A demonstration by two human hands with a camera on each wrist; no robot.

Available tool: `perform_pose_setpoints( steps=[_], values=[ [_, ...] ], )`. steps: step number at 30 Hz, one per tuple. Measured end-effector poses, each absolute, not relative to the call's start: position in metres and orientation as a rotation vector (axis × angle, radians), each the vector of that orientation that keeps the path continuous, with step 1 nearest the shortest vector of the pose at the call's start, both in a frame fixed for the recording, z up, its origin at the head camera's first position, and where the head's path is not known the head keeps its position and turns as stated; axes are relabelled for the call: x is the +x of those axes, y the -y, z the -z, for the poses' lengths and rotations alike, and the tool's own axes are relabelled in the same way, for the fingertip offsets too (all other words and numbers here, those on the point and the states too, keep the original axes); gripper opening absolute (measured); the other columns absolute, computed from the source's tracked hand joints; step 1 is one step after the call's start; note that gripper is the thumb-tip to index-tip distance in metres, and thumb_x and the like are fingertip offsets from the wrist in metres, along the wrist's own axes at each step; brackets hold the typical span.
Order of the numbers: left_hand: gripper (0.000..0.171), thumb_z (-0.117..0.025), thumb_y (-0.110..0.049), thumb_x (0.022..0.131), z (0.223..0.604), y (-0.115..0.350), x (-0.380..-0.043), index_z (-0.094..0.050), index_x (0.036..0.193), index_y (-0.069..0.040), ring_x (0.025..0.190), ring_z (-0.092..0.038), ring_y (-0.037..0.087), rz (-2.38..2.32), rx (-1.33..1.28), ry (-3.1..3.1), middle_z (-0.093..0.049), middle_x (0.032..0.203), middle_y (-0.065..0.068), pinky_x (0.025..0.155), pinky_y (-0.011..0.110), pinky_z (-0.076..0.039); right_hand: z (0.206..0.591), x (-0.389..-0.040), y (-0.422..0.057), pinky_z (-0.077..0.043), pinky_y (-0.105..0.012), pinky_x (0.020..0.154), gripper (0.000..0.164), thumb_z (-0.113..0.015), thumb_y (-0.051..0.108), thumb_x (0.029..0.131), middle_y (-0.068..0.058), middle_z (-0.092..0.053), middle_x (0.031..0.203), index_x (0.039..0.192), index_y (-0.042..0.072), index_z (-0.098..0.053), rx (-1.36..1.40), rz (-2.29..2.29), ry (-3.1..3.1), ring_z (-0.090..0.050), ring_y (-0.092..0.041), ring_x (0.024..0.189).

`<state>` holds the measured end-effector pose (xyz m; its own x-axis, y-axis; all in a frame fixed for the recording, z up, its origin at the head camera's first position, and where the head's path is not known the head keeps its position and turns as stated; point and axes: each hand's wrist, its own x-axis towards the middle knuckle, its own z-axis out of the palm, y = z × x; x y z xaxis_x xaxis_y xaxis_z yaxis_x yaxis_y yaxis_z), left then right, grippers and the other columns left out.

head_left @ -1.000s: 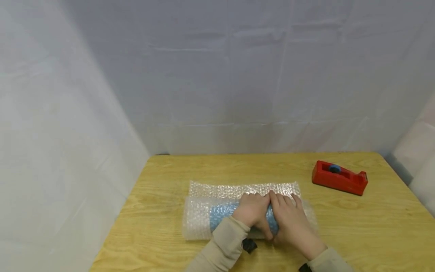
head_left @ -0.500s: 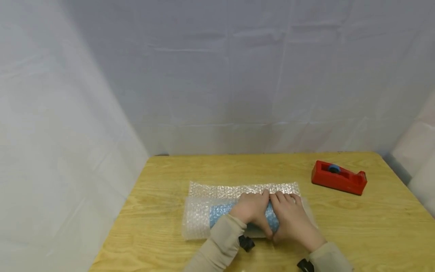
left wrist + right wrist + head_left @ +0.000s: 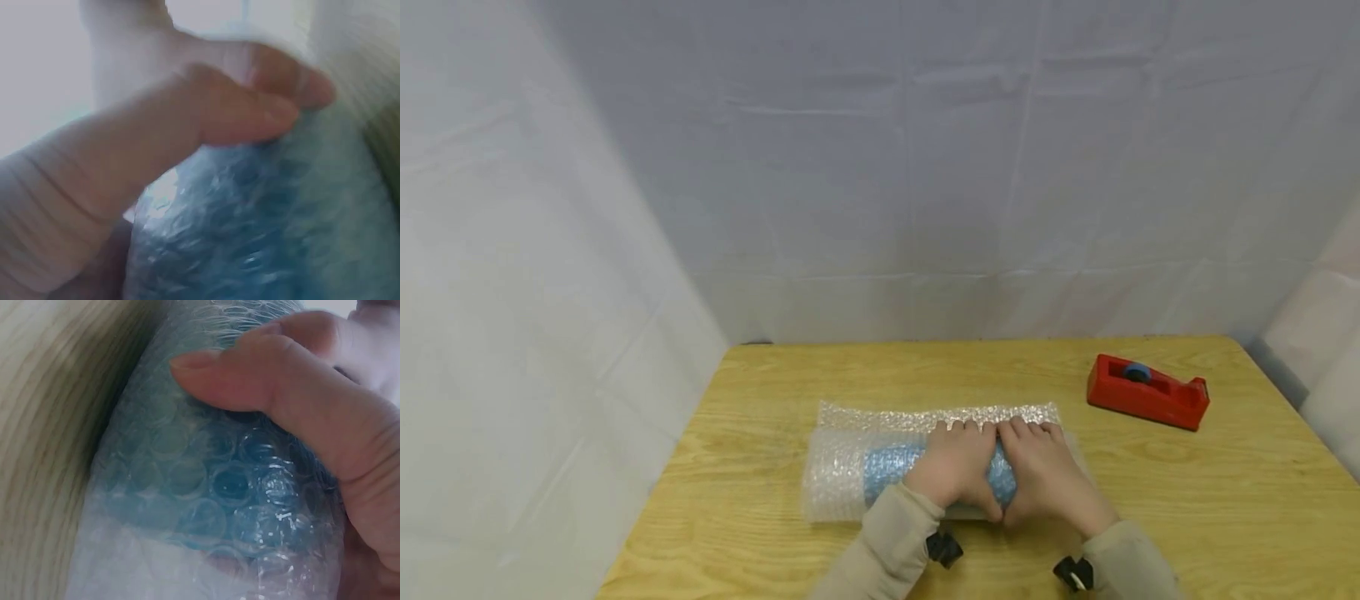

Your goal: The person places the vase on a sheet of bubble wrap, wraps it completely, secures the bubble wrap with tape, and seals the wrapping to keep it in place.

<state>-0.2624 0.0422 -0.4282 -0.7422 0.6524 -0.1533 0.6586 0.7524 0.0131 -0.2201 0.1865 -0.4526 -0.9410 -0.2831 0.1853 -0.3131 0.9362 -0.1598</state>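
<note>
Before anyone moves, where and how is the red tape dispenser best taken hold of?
I'd grip the red tape dispenser across its long sides near the bulkier left end, from above, with the right hand, the nearer one, once it leaves the bubble-wrapped roll. The body is long, narrow and flat-sided, sitting slantwise on the table.

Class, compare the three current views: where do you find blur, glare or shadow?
Left wrist: left hand and bubble wrap blurred, background overexposed; right wrist: sharper, glints on the bubbles, table shadowed beside them; head: glints along the wrap's far flap.
</note>
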Motion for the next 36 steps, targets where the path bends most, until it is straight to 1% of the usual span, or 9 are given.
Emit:
perform_pose_setpoints(
  steps=[4,6,9,15,20,26,31,36],
  values=[
    [0.108,-0.086,-0.068,0.054,0.431,-0.042,-0.255,-0.046,0.140,-0.017,0.116,-0.058,0.023,0.120,1.067,-2.850,-0.062,0.125,0.004,0.101,0.047,-0.043,0.450,-0.222,-0.188,-0.040,-0.055,0.087,0.102,-0.092,0.054,0.037,-0.008,-0.058,0.111,0.119,0.005,-0.056,0.462,-0.293,2.965,-0.058,-0.031,0.100],
    [0.110,-0.086,-0.070,0.052,0.434,-0.042,-0.252,-0.047,0.140,-0.018,0.118,-0.055,0.024,0.154,1.070,-2.889,-0.059,0.128,0.003,0.101,0.047,-0.043,0.450,-0.224,-0.190,-0.040,-0.055,0.087,0.100,-0.092,0.054,0.037,-0.007,-0.058,0.111,0.118,0.007,-0.056,0.464,-0.317,2.983,-0.058,-0.029,0.099],
    [0.111,-0.085,-0.073,0.049,0.436,-0.044,-0.250,-0.050,0.138,-0.018,0.118,-0.053,0.025,0.210,1.072,-2.944,-0.057,0.127,0.003,0.099,0.047,-0.043,0.451,-0.228,-0.192,-0.040,-0.056,0.087,0.101,-0.093,0.053,0.037,-0.005,-0.059,0.112,0.119,0.008,-0.057,0.473,-0.379,3.007,-0.058,-0.027,0.100],
    [0.112,-0.088,-0.072,0.043,0.439,-0.046,-0.251,-0.052,0.132,-0.015,0.106,-0.058,0.023,0.186,1.060,-2.990,-0.062,0.115,0.003,0.092,0.044,-0.045,0.449,-0.235,-0.197,-0.037,-0.060,0.090,0.109,-0.094,0.052,0.036,-0.007,-0.061,0.120,0.127,0.006,-0.056,0.516,-0.468,3.033,-0.058,-0.030,0.108],
    [0.109,-0.089,-0.071,0.040,0.441,-0.047,-0.256,-0.054,0.127,-0.015,0.099,-0.060,0.022,0.158,1.070,-2.992,-0.065,0.109,0.002,0.087,0.041,-0.047,0.447,-0.240,-0.199,-0.037,-0.058,0.090,0.101,-0.095,0.047,0.038,-0.003,-0.060,0.114,0.123,0.008,-0.056,0.540,-0.504,3.048,-0.058,-0.027,0.103],
    [0.105,-0.089,-0.071,0.041,0.440,-0.047,-0.261,-0.056,0.125,-0.017,0.097,-0.060,0.021,0.143,1.083,-2.978,-0.065,0.106,0.002,0.086,0.038,-0.047,0.442,-0.243,-0.201,-0.037,-0.057,0.089,0.092,-0.095,0.044,0.040,0.001,-0.059,0.106,0.116,0.009,-0.057,0.577,-0.547,3.047,-0.059,-0.024,0.096],
    [0.103,-0.088,-0.071,0.043,0.437,-0.050,-0.261,-0.056,0.125,-0.018,0.097,-0.060,0.020,0.185,1.064,-2.949,-0.065,0.106,0.002,0.085,0.037,-0.048,0.440,-0.242,-0.201,-0.038,-0.055,0.088,0.089,-0.095,0.042,0.039,0.003,-0.058,0.103,0.113,0.011,-0.056,0.588,-0.583,3.058,-0.057,-0.021,0.093],
    [0.106,-0.087,-0.073,0.043,0.435,-0.052,-0.257,-0.055,0.128,-0.018,0.099,-0.060,0.021,0.222,1.032,-2.938,-0.065,0.108,0.002,0.087,0.037,-0.048,0.438,-0.240,-0.202,-0.037,-0.054,0.087,0.089,-0.097,0.040,0.039,0.003,-0.059,0.105,0.114,0.012,-0.057,0.589,-0.627,3.073,-0.057,-0.020,0.094]
  ],
)
